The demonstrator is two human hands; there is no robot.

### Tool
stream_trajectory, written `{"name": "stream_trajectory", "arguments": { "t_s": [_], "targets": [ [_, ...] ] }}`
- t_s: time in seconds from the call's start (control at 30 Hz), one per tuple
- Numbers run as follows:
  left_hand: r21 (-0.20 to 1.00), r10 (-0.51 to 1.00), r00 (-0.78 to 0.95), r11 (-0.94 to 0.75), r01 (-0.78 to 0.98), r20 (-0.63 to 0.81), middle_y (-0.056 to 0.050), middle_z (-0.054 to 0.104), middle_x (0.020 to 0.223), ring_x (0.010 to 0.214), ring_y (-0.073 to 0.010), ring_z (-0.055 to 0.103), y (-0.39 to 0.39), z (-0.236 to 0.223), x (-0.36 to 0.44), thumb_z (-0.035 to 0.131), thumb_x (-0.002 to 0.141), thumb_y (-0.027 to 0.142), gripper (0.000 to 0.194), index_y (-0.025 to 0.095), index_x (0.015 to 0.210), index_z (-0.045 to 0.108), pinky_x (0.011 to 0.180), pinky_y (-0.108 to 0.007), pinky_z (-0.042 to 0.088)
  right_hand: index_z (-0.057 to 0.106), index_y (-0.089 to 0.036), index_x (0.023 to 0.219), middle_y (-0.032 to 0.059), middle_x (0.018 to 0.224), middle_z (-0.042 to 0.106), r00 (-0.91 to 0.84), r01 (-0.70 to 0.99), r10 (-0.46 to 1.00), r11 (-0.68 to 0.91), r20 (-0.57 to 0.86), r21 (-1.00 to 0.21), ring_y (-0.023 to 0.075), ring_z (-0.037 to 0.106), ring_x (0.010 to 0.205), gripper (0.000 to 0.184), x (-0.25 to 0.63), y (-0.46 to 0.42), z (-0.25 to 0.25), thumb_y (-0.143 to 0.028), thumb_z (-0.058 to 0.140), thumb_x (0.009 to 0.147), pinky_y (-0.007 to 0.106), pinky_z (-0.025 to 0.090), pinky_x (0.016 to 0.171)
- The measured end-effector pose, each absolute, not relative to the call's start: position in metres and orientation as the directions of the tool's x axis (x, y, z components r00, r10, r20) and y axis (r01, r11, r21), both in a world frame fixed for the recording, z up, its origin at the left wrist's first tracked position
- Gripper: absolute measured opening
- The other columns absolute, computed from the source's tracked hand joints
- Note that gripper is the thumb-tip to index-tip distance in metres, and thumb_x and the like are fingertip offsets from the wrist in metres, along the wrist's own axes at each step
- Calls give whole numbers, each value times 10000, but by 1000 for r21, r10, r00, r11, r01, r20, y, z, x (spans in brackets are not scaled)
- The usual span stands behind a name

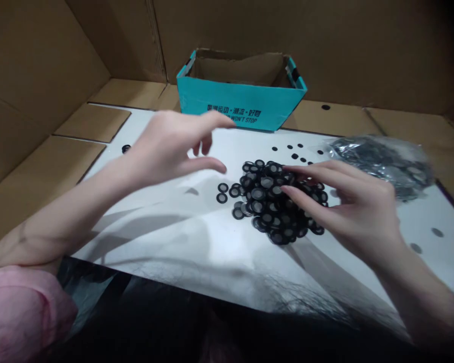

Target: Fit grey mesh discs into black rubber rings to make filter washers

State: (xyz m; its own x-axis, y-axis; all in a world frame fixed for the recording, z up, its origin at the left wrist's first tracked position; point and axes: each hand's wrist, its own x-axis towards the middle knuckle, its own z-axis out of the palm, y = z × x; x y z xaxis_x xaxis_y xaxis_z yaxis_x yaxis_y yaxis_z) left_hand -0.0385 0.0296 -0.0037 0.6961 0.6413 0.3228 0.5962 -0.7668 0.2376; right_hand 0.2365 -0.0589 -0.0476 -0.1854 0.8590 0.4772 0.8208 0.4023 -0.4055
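A heap of small black rings with grey mesh centres (267,206) lies on the white tabletop (166,222). My right hand (348,201) reaches over the heap's right side. Its thumb and fingertips are spread and touch or almost touch the upper rings, and no ring is seen gripped. In the air left of the heap is my left hand (177,143), slightly blurred. Its thumb and index finger stand wide apart with nothing between them, and the other fingers curl in. A few rings (222,192) lie loose by the heap's left edge.
A turquoise open-topped box (242,101) with printed lettering stands at the back. On the right lies a clear plastic bag (386,164) of dark pieces. Small black discs (294,156) are scattered behind the heap. Cardboard walls (344,55) enclose the table's back and left.
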Motion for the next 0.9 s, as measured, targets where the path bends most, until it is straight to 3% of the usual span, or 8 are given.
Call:
{"name": "stream_trajectory", "arguments": {
  "t_s": [0.1,0.23,0.3,0.43,0.53,0.63,0.7,0.9],
  "targets": [
    [133,770,620,-637,759,150,-38,722,826,735,-179,624,51,10,-58,639,842,510,491,190,1215,642,768,-300,431,706,-206,1121,84,918,732,-310,892,860,410,405,-190,236,666,851,300,260,-52,-47,-355,591,887,367,532,722],
    [-9,827,561,-561,828,-40,-28,703,798,671,-126,517,75,15,-81,527,895,543,460,173,1122,679,765,-287,403,616,-194,1284,102,1089,738,-337,885,892,410,302,-222,249,684,958,454,275,-47,-45,-414,554,892,373,533,760],
    [-59,869,481,-489,870,-117,-62,710,891,685,-131,493,85,14,-91,499,891,573,498,162,1107,679,715,-287,383,662,-215,1199,92,1104,737,-278,885,912,366,303,-289,246,688,967,422,280,-49,-42,-460,567,869,365,526,752],
    [-89,902,273,-319,944,-334,-90,676,1067,731,-156,512,103,9,-109,523,837,625,538,183,1114,655,633,-274,357,707,-225,806,67,847,738,-14,908,944,150,330,-391,206,668,756,296,298,-62,-37,-486,568,827,306,459,582],
    [-152,873,227,-318,936,-431,-64,658,995,750,-147,502,117,0,-123,574,784,626,546,179,1091,641,622,-243,336,686,-222,789,79,800,734,154,932,942,-39,298,-359,185,621,655,252,319,-71,-43,-391,505,834,307,415,550],
    [-136,826,239,-351,926,-510,-13,642,857,753,-131,494,127,-9,-132,634,750,534,486,160,1061,641,630,-215,326,661,-224,957,98,822,742,193,947,958,-126,211,-294,197,605,622,250,341,-76,-58,-322,503,790,317,406,535],
    [-111,809,244,-353,929,-534,3,640,807,750,-128,498,131,-13,-134,640,748,490,454,144,1042,645,630,-207,325,653,-226,922,101,805,729,147,964,974,-101,175,-245,213,596,628,229,353,-78,-70,-344,536,764,331,420,548],
    [-22,795,328,-393,919,-510,26,666,669,671,-107,500,135,-19,-134,660,733,409,296,141,851,702,611,-203,319,682,-211,826,109,788,702,18,997,947,6,322,-72,248,576,730,236,364,-70,-99,-405,551,801,362,448,657]
  ]
}}
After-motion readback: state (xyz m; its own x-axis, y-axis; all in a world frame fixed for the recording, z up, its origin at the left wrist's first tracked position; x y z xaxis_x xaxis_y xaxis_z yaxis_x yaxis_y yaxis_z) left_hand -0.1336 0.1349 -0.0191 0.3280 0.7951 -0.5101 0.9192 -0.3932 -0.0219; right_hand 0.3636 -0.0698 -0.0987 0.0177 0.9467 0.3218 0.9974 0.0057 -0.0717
